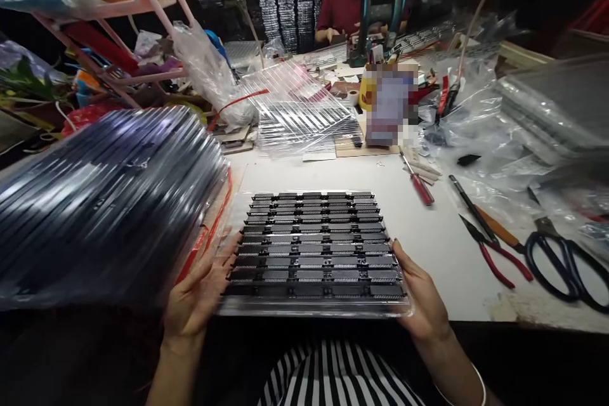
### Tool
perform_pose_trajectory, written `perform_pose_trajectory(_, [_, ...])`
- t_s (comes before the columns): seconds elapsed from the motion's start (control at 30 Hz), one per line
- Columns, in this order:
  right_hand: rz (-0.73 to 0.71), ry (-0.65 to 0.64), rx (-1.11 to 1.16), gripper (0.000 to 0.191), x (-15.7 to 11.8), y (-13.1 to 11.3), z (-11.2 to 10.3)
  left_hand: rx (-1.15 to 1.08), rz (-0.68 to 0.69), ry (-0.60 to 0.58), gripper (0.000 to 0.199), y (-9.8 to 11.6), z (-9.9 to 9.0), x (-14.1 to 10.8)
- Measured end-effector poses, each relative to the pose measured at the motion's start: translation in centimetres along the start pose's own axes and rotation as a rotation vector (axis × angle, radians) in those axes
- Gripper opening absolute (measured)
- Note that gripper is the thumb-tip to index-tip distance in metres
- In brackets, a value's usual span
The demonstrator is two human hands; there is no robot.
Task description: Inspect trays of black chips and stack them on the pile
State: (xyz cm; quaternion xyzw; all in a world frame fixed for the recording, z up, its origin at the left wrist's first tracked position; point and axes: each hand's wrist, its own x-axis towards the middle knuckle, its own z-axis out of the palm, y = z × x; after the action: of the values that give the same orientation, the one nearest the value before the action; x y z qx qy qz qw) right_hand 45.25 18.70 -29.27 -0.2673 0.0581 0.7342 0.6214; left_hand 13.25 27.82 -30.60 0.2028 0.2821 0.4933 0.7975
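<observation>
A clear plastic tray (314, 308) sits before me at the front edge of the white table, filled with rows of black parts (311, 247) that have fine comb-like teeth. My left hand (195, 292) holds the tray's left side; its fingers are slightly blurred and partly seen through the plastic. At the right side, my right hand (423, 295) grips the rim with the thumb up along the edge and the other fingers hidden beneath.
Left of the tray lies a large stack of plastic trays (104, 203) with red strapping (219, 216). To the right are a red-handled screwdriver (421, 187), red-handled pliers (497, 260) and scissors (566, 266). Empty clear trays (304, 108) lie behind. A person (340, 9) works at the back.
</observation>
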Motion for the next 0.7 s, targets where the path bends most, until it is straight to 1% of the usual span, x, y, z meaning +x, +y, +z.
perform_pose_trajectory(0.13, [0.0,-0.005,0.026,0.036,0.0,0.08,-0.25,0.089,-0.042,0.058,0.056,-0.03,0.5,-0.11])
perform_pose_trajectory(0.23, [0.01,-0.034,0.033,0.035,-0.08,0.1,0.05,0.131,-0.029,0.092,0.059,0.28,0.76,-0.18])
perform_pose_trajectory(0.33, [-0.006,-0.05,0.039,0.034,-0.16,0.13,0.4,0.216,-0.031,0.082,0.069,0.56,0.73,-0.31])
perform_pose_trajectory(0.4, [-0.032,-0.055,0.046,0.033,-0.19,0.16,0.48,0.244,-0.032,0.072,0.071,0.63,0.68,-0.35])
perform_pose_trajectory(0.57, [-0.036,-0.088,0.051,0.031,-0.19,0.28,0.25,0.113,-0.048,0.104,0.062,0.39,0.88,-0.22])
perform_pose_trajectory(0.7, [-0.06,-0.105,0.058,0.031,-0.2,0.29,0.13,0.066,-0.037,0.047,0.061,0.22,0.89,-0.16])
